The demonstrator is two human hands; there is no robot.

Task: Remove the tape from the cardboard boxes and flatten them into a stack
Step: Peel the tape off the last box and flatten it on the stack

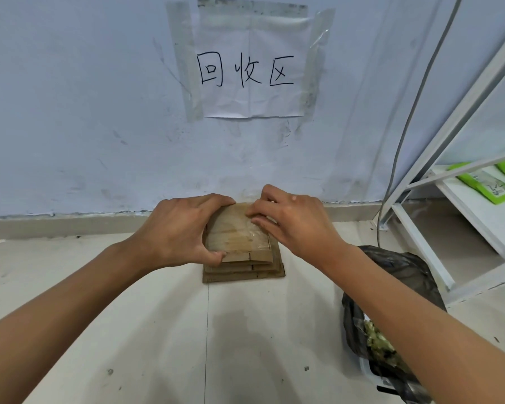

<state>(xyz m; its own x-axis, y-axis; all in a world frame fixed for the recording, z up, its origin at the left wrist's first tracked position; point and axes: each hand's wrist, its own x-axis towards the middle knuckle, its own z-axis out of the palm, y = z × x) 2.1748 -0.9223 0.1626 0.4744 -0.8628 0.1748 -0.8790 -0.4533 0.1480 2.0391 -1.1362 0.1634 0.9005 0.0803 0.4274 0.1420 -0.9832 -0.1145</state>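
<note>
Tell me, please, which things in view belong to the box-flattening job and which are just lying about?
Job: top cardboard box with clear tape; flattened stack beneath; left hand gripping the box; right hand picking at the tape.

Lying about: black rubbish bag; taped wall sign; white shelf frame; green packets.

Both forearms are bare, apparently sleeveless, the left hand (179,228) and right hand (293,221) ungloved.

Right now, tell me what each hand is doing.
Left hand: grips the top flattened brown cardboard box.
Right hand: fingers pinch the clear tape on it.
</note>
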